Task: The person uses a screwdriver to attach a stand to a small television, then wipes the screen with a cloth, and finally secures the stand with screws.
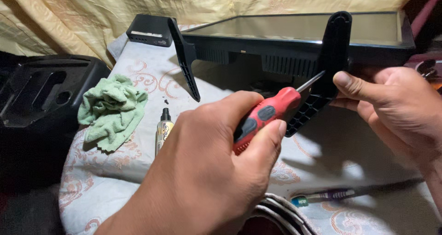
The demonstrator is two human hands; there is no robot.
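Up front, the left hand (207, 170) is clenched around the red-and-black handle of a screwdriver (271, 113). Its long axis runs from lower left to upper right, and the metal tip points at the right-hand black stand leg (329, 64) of a monitor (299, 37) lying screen-up on the patterned cloth (115, 179). The right hand (391, 110) grips that leg, thumb pressed to its side. Nearby lie a green rag (113, 110), a small bottle (163, 129) and a toothbrush (322, 196).

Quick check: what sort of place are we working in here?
Likely a home, makeshift repair spot: a monitor lies on a patterned cloth, a draped fabric hangs behind, and the left hand holds a screwdriver.
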